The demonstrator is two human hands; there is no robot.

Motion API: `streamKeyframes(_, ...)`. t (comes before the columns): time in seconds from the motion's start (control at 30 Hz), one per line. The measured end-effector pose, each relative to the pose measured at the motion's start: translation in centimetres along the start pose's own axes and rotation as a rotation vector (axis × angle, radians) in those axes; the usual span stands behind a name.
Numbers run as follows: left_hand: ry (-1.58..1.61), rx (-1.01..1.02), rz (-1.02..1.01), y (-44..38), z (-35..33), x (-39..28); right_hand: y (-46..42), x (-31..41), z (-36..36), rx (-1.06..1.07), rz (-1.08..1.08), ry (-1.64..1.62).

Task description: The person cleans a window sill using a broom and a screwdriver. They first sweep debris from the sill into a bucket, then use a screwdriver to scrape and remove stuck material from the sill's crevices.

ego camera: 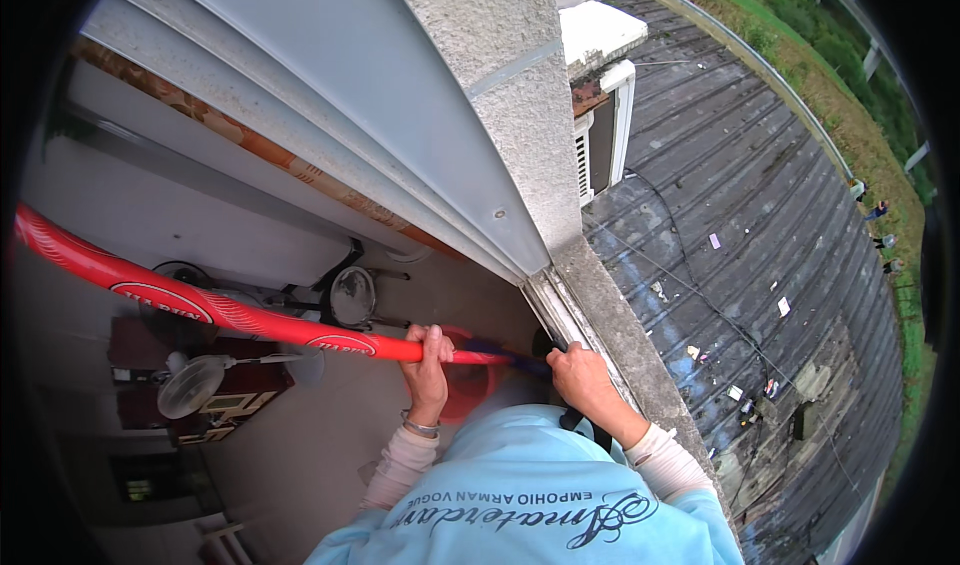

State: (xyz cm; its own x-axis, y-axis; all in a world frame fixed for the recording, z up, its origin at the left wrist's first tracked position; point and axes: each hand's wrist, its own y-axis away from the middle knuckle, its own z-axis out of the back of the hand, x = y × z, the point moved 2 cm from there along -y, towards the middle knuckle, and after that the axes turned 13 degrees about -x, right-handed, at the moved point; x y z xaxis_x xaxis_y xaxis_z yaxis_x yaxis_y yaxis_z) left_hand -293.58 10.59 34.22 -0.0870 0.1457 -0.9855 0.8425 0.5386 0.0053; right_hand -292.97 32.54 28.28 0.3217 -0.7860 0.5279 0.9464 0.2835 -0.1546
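Observation:
My left hand is closed around a long red pole, its thumb lying along the top. The pole bears printed writing, spans the room from the far left and narrows past my hand to a dark, blurred blue part. My right hand is a loose fist at the sliding-window track, on the sill side. Its fingers curl over something dark that I cannot make out. Black straps hang below it, across my light blue shirt. Red plastic, perhaps a basin, shows behind the pole.
Indoors stand a pedestal fan, a round stool and a dark red cabinet. Outside the concrete sill lies a corrugated roof with litter and cables. An air-conditioner unit is by the wall. Several people stand beyond the roof.

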Motion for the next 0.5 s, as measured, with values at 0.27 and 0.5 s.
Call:
streamKeyframes(0.27,0.006,-0.012,-0.002,-0.1,0.0,0.1,0.3,-3.2,1.0,0.060,0.014,-0.136)
streamKeyframes(0.5,0.002,0.015,0.002,-0.1,-0.4,-0.1,-0.6,-3.8,-0.6,0.052,0.053,-0.203)
